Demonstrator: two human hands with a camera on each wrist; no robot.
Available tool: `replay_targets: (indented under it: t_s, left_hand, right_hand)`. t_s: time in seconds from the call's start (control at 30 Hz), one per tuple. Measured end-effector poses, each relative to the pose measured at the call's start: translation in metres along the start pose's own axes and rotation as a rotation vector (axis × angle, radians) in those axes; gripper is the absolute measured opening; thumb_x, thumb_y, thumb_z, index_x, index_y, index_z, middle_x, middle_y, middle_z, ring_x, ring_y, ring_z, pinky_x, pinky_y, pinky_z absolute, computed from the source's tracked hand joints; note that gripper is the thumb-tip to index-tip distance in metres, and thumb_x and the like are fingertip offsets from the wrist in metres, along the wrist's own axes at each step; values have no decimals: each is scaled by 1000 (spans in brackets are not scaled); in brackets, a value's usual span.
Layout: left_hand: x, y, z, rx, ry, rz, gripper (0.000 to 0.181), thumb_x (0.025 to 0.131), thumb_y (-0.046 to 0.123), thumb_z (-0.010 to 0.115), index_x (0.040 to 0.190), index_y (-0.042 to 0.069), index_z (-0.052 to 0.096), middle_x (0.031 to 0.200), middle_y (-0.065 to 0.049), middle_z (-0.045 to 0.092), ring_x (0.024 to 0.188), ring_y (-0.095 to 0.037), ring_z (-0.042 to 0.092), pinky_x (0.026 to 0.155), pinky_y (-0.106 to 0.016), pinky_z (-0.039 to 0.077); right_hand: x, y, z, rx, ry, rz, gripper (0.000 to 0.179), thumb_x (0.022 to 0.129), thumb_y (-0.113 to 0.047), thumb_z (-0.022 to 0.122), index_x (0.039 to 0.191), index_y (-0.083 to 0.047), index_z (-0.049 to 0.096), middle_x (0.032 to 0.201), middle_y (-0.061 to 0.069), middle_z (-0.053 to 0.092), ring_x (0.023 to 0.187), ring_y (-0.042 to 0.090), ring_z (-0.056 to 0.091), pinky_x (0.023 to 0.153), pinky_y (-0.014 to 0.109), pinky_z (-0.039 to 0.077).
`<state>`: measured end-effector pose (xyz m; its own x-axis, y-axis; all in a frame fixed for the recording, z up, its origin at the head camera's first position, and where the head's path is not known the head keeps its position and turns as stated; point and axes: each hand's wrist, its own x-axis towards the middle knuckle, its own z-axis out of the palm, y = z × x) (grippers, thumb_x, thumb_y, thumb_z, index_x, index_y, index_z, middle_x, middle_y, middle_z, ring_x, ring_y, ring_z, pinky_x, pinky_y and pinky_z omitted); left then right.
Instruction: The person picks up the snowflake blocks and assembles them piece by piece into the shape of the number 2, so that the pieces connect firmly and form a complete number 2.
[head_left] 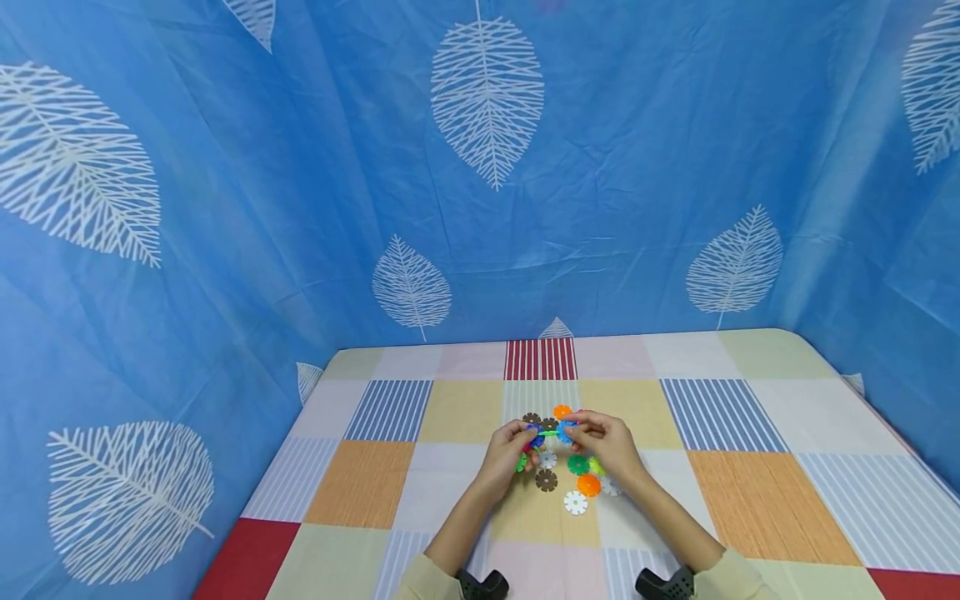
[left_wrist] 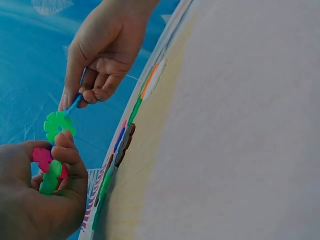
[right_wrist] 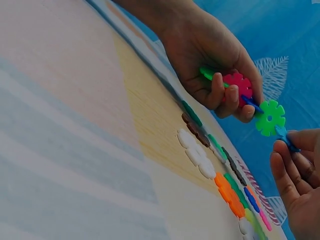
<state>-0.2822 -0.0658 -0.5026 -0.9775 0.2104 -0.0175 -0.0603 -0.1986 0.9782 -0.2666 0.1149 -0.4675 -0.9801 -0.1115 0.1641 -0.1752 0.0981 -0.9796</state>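
Above the table my left hand (head_left: 498,457) grips a short chain of notched plastic discs. In it are a green disc (left_wrist: 49,184), a pink disc (right_wrist: 236,82) and a dark blue disc (head_left: 536,436) under the fingers. A second, bright green disc (right_wrist: 273,110) sticks out from the dark blue one into the gap between the hands. My right hand (head_left: 613,446) pinches a light blue disc (head_left: 566,432) between thumb and fingers. Its edge meets the bright green disc's rim; whether the slots are fully engaged I cannot tell.
Loose discs lie flat on the patchwork tablecloth (head_left: 360,483) beneath the hands, among them a white disc (head_left: 575,502), an orange disc (head_left: 588,485), a brown disc (head_left: 546,480) and a dark green disc (head_left: 577,464). A blue leaf-print curtain (head_left: 600,208) surrounds the table's back and sides.
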Motion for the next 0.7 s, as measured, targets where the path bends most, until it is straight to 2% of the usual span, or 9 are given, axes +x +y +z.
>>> replay_targets:
  t_s: [0.17, 0.23, 0.33, 0.5, 0.7]
  left_hand:
    - [-11, 16, 6, 27, -6, 16, 16, 93, 5, 51, 90, -11, 52, 82, -33, 61, 50, -8, 49, 44, -16, 39]
    - [-14, 21, 8, 20, -7, 25, 15, 93, 4, 51, 88, -10, 52, 87, -36, 60, 51, -8, 50, 44, -16, 39]
    - [-12, 15, 8, 5, -5, 33, 13, 92, 3, 51, 87, -9, 53, 83, -32, 62, 51, -8, 49, 45, -16, 39]
    - [-4, 0, 5, -11, 7, 37, 12, 92, 5, 53, 83, -2, 54, 75, -19, 66, 51, -8, 50, 45, -16, 39]
    - [-2, -3, 5, -17, 2, 25, 13, 93, 8, 53, 82, 1, 52, 69, -8, 65, 51, -7, 51, 44, -16, 39]
  right_hand:
    - [6, 23, 0, 7, -4, -7, 21, 83, -2, 66, 102, 8, 64, 77, 21, 62, 60, 24, 61, 59, 34, 55]
    - [8, 31, 0, 14, 6, -2, 22, 83, -3, 67, 101, 8, 64, 76, 19, 63, 59, 22, 61, 57, 32, 55]
    - [6, 35, 3, 27, 21, 7, 22, 82, -2, 67, 101, 8, 63, 76, 20, 62, 58, 20, 61, 56, 30, 54]
    - [5, 41, 3, 117, 23, 18, 24, 82, 1, 65, 104, 12, 61, 77, 21, 61, 60, 17, 61, 58, 29, 55]
    - [6, 44, 3, 176, 3, -11, 26, 83, 0, 65, 105, 13, 59, 78, 22, 61, 61, 16, 61, 59, 28, 55]
